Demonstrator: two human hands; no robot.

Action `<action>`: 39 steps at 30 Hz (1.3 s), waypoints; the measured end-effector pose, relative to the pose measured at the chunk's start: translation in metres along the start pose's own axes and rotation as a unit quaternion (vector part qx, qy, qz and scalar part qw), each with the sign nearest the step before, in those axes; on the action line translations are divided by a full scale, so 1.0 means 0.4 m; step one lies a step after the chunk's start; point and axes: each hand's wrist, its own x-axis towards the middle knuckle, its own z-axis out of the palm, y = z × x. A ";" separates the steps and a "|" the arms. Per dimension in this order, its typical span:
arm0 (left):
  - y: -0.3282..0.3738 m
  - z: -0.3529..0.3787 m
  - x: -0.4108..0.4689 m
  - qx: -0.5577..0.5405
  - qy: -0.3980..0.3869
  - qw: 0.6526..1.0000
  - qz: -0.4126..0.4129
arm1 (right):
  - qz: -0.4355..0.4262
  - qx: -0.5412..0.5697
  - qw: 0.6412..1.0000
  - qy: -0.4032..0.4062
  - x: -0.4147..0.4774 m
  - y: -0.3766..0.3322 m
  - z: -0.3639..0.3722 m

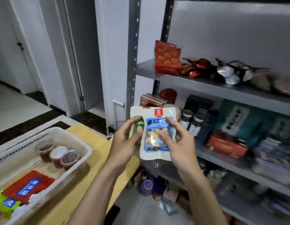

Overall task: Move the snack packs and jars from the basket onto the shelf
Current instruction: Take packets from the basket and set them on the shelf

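Snack packs, head view: two flat pouches are held together at frame centre, in the air in front of the shelf (222, 88) and apart from its boards.

- The blue snack pack (157, 143) lies in front, with its printed face toward the camera. The green snack pack (135, 117) sits behind it, offset to the left and mostly covered.
- Left hand (124, 142): thumb and fingers are curled onto the left edge of the green snack pack, pinching it.
- Right hand (178, 143): thumb and fingers are curled round the right side of the blue snack pack, gripping it.

Surroundings:
- Upper board, upper right of frame: upright red packs (167, 57), then crumpled red wrappers (196, 67), then silver-black packs (233, 73).
- Middle board, directly behind the held pouches: a brown box (150, 100) and dark-lidded bottles (191, 120). A red carton (225, 143) and teal packages (238, 117) lie further right.
- Lower left: a white basket (85, 148) on the yellow-covered counter (98, 143). It contains three jars (60, 156), a red pack (27, 187) and a green pack (3, 203).

Orientation: the long axis of both pouches is near vertical. The top seals point to the top of the frame, and the blue snack pack is tilted slightly.
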 end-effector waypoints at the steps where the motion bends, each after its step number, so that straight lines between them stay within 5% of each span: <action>1: 0.003 0.048 -0.005 -0.005 -0.023 1.000 -0.003 | 0.001 -0.003 1.000 0.020 -0.014 -0.015 -0.047; 9: 0.018 0.508 -0.056 -0.081 -0.155 0.984 -0.036 | -0.012 -0.021 0.984 0.175 -0.085 -0.137 -0.472; 21: 0.099 1.255 -0.063 -0.002 -0.273 0.962 -0.017 | -0.045 -0.016 0.957 0.286 -0.051 -0.349 -1.148; 39: 0.055 1.851 0.400 0.024 -0.296 0.935 -0.195 | 0.050 -0.080 0.953 0.289 0.406 -0.347 -1.544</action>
